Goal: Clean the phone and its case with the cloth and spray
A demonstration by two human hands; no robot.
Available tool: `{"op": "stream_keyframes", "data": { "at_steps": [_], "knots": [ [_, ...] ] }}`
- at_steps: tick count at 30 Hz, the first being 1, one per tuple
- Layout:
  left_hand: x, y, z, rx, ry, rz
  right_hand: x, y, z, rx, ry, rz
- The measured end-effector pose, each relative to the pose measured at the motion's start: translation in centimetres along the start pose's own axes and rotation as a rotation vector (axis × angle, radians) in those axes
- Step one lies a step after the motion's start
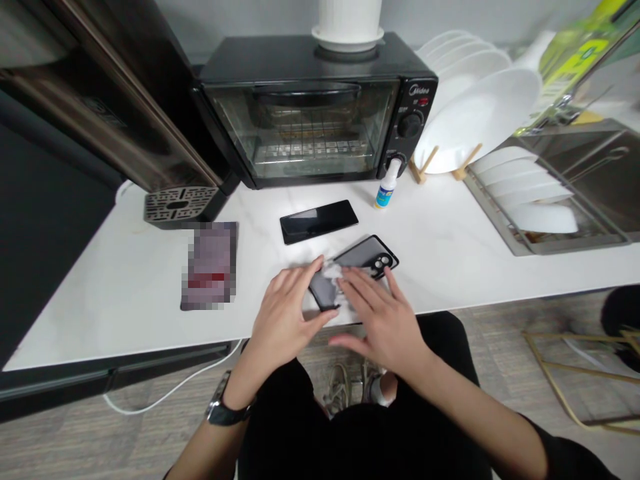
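Head view, the only one. Noted the left hand (285,320) low at frame centre, partly closed, fingers curved over the near end of a dark-backed smartphone (363,257), thumb against its lower edge. Found the right hand (383,320) open, fingers spread flat across the phone's back, thumb splayed toward 8 o'clock. Saw a crumpled white wipe (333,272) bunched on the phone between both hands. Could not tell whether either hand pinched it, nor whether the phone's near end sat raised off the white marble counter (100,313).

Judged the hold sound: one hand bracing the end, the other flat, pressure spread along the fingers rather than at the tips. Logged both wrists low by the counter's front edge, left forearm entering from 7 o'clock with a wristwatch (227,407), right forearm from 4 o'clock.

Marked a glossy black smartphone (319,221) lying at 12 o'clock from the hands, a small upright white bottle with a blue label (387,185) at 1 o'clock, and a pixelated flat item (210,267) at 10 o'clock. Beyond these, recorded a black Midea toaster oven (315,113) at 12 o'clock and a rack of white plates (543,193) at 2 o'clock.
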State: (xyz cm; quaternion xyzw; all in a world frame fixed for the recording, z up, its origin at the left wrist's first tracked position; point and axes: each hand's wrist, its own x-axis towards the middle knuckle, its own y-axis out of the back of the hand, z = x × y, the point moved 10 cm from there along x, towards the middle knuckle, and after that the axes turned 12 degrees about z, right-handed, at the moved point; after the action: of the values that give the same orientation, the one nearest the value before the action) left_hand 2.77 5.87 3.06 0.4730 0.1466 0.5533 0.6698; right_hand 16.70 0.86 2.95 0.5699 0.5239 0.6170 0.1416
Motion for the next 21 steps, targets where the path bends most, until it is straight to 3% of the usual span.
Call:
{"op": "stream_keyframes", "data": {
  "at_steps": [2,4,8,10,12,15,17,21],
  "knots": [
    [0.0,-0.1,0.1,0.0,-0.008,0.001,0.2,0.5,2.5,-0.093,-0.117,0.032],
    [0.0,-0.1,0.2,-0.005,-0.01,0.0,0.3,0.8,3.2,-0.126,-0.161,0.055],
    [0.0,0.0,0.0,-0.009,0.009,-0.002,0.0,-0.1,-1.8,0.061,0.041,-0.005],
    [0.0,0.0,-0.1,-0.004,0.018,-0.001,-0.2,-0.4,-3.1,0.106,0.099,-0.047],
    [-0.1,0.1,-0.1,0.0,0.011,0.001,0.1,-0.2,-1.6,0.032,0.041,-0.039],
    [0.0,0.0,0.0,0.002,-0.002,0.007,0.8,0.8,2.7,-0.145,-0.139,0.029],
    [0.0,0.0,0.0,-0.002,-0.001,0.011,1.1,1.0,3.6,-0.174,-0.178,0.05],
    [0.0,0.0,0.0,-0.008,0.012,0.001,1.4,-0.4,-0.4,-0.001,-0.021,-0.007]
  ]
}}
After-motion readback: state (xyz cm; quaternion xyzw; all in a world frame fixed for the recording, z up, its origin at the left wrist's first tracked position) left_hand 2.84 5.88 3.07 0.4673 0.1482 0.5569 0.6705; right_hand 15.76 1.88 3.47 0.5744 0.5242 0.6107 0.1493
